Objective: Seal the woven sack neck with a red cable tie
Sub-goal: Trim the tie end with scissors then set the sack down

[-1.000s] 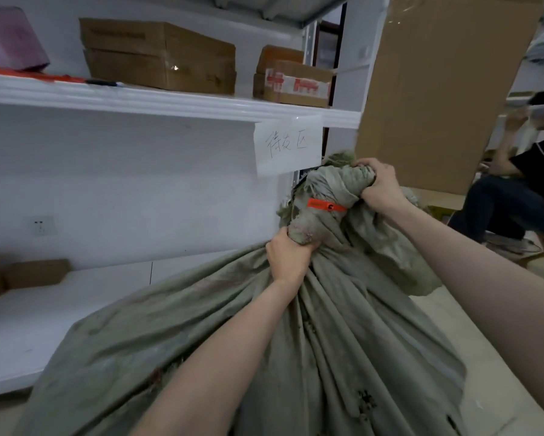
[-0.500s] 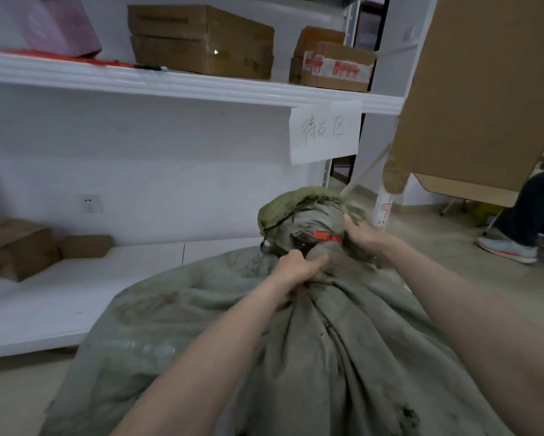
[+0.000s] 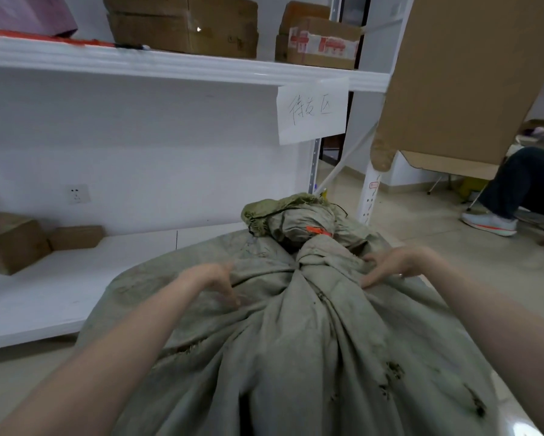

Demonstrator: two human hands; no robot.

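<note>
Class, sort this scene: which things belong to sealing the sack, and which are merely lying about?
Job in hand: woven sack; red cable tie round its neck; left hand; right hand.
Lying about: shelf boxes; paper label; wall socket; large cardboard sheet.

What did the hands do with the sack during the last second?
Both let go of the neck: the left hand and the right hand drew back and apart, and now rest on the sack on either side. The neck sank lower. The red tie stayed around it.
</note>
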